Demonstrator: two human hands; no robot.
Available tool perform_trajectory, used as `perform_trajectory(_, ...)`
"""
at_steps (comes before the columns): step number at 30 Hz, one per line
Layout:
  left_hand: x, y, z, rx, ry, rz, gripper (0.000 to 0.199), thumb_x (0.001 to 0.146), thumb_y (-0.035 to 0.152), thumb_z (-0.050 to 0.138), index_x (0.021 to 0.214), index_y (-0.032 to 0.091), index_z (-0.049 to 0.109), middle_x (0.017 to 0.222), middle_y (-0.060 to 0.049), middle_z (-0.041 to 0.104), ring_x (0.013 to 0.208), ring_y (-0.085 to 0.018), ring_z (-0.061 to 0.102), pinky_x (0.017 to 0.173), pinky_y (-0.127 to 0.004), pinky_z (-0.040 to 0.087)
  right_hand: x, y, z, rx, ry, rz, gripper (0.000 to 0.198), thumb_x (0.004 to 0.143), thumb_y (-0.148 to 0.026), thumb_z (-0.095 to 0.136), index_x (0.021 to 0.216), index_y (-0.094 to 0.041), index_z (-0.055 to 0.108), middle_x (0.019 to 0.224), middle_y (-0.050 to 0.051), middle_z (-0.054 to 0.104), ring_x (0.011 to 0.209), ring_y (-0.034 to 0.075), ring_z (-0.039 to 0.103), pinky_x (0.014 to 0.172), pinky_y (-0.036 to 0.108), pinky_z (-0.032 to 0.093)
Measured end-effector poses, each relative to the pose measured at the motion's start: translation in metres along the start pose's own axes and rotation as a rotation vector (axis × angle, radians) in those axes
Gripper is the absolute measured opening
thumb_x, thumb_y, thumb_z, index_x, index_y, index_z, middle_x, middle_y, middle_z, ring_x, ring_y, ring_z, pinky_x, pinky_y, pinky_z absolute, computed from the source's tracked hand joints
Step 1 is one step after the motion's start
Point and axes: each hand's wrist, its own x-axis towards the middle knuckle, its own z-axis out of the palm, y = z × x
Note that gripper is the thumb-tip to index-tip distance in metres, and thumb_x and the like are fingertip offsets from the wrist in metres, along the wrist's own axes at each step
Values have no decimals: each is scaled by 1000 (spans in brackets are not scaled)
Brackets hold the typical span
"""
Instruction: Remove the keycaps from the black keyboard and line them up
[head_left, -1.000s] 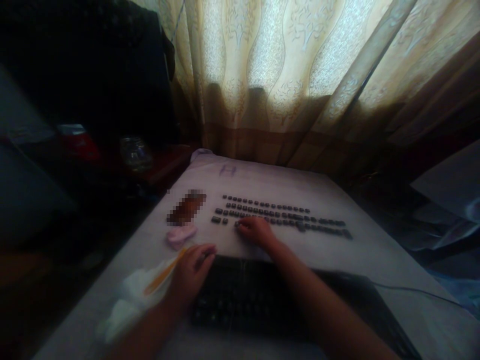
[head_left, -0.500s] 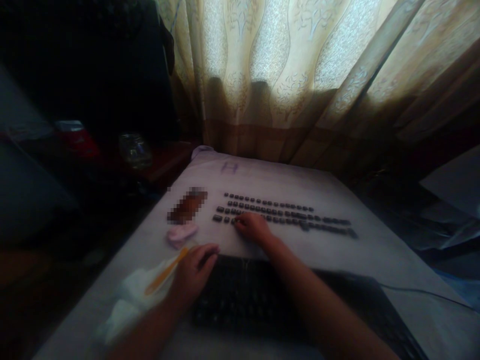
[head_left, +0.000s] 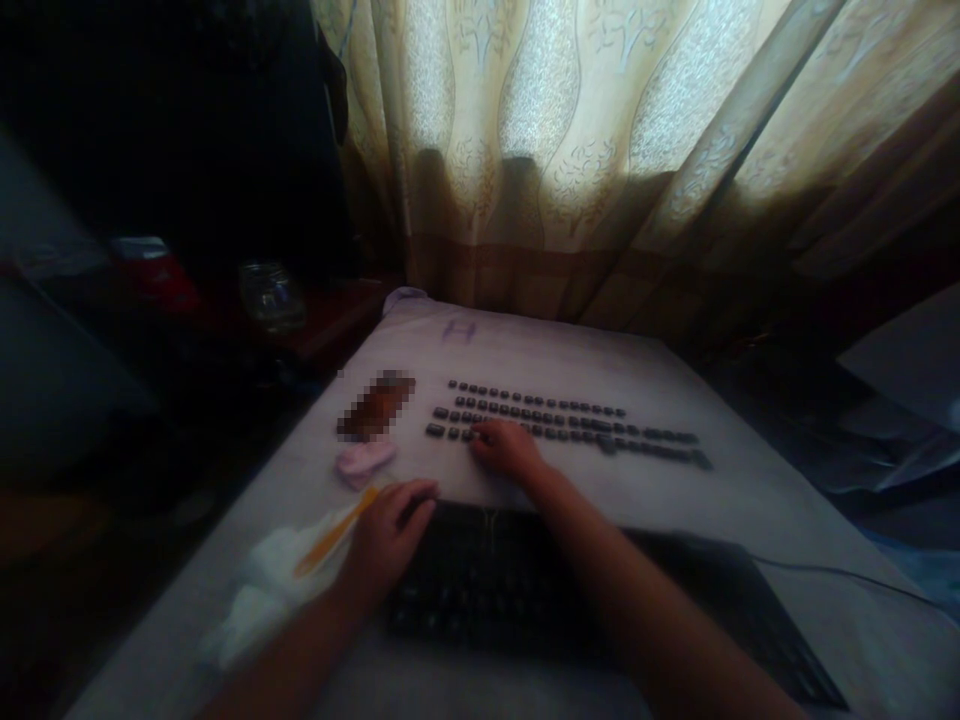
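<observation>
My right hand (head_left: 504,450) reaches across to the nearest row of loose keycaps (head_left: 574,435). Its fingers are pinched together at a small black keycap (head_left: 467,435) towards the left end of that row, and the fingertips partly hide it. Beside the top left corner of a black keyboard (head_left: 517,590), my left hand (head_left: 391,525) rests with thumb and fingers apart. An orange stick-like tool (head_left: 330,540) lies against the back of that hand, on crumpled white tissue (head_left: 274,565). The forearm crosses over the keyboard, covering part of it.
A pink cloth (head_left: 365,460) and a pixelated brown object (head_left: 377,405) lie left of the keycaps. A cable (head_left: 840,570) runs right from the keyboard. A glass jar (head_left: 271,297) stands on a side surface; a patterned curtain (head_left: 540,210) hangs behind the table.
The whole view has shifted slightly. Both hands stay in nearly the same places, the right one still at the left end of the nearest keycap row.
</observation>
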Motion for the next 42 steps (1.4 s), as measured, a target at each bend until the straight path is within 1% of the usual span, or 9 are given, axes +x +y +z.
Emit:
perform_trajectory(8, 1, -4, 3, -10, -3, 15, 25, 86, 33, 53, 103, 21, 68, 97, -6, 73, 95, -23, 67, 89, -41, 52, -36, -3, -18, 38, 24, -34, 31, 88, -18, 52, 113, -21, 70, 108, 8, 71, 96, 21, 66, 86, 31, 47)
perform_trajectory(12, 0, -6, 3, -14, -18, 14, 26, 87, 32, 52, 104, 21, 67, 99, -5, 73, 95, -22, 67, 90, -39, 51, -85, -14, -32, 106, 16, -203, 30, 88, -15, 53, 110, -25, 71, 102, 6, 70, 87, 18, 65, 78, 28, 48)
perform_trajectory(17, 0, -5, 3, -8, -31, 10, 27, 87, 33, 51, 105, 21, 67, 102, -6, 73, 98, -22, 66, 91, -39, 51, -126, -26, -36, 10, -125, -326, 30, 90, -17, 53, 112, -30, 69, 101, 6, 66, 78, 19, 62, 71, 29, 46)
perform_trajectory(23, 0, 0, 1, 5, -46, 22, 26, 87, 32, 51, 104, 21, 67, 101, -5, 73, 98, -21, 66, 92, -39, 50, -125, -21, -27, -10, -126, -321, 18, 89, -20, 55, 97, -25, 70, 103, 7, 64, 84, 21, 59, 73, 31, 45)
perform_trajectory(31, 0, -1, 3, 12, -50, 23, 27, 87, 32, 51, 105, 19, 67, 101, -6, 73, 98, -21, 66, 91, -39, 50, -127, -11, -22, 189, -119, -267, 19, 91, -21, 51, 102, -22, 67, 103, 7, 66, 94, 20, 59, 87, 32, 45)
perform_trajectory(34, 1, -1, 3, 9, -53, 24, 29, 87, 33, 50, 106, 18, 66, 101, -6, 73, 97, -21, 66, 92, -38, 50, -130, -9, -23, 305, -5, -289, 20, 89, -15, 51, 98, -21, 68, 103, 8, 65, 92, 19, 60, 85, 32, 47)
perform_trajectory(36, 1, -1, 3, 10, -55, 20, 29, 87, 33, 51, 106, 18, 66, 101, -6, 73, 98, -21, 66, 92, -39, 50, -131, -8, -21, 496, 139, -223, 17, 87, -17, 52, 92, -20, 68, 96, 7, 64, 89, 19, 61, 82, 32, 49)
perform_trajectory(38, 1, -1, 3, 11, -55, 15, 29, 87, 33, 51, 107, 18, 66, 102, -6, 73, 98, -21, 66, 92, -39, 50, -131, -9, -17, 734, 177, -81, 14, 87, -23, 53, 89, -19, 67, 86, 5, 64, 81, 18, 62, 74, 32, 51)
perform_trajectory(42, 1, -1, 3, 14, -60, 8, 27, 87, 33, 51, 106, 20, 66, 102, -5, 73, 98, -21, 66, 93, -38, 50, -132, -13, -8, 1072, -78, 139, 17, 81, -28, 61, 93, -19, 66, 78, 1, 67, 66, 15, 62, 58, 27, 52)
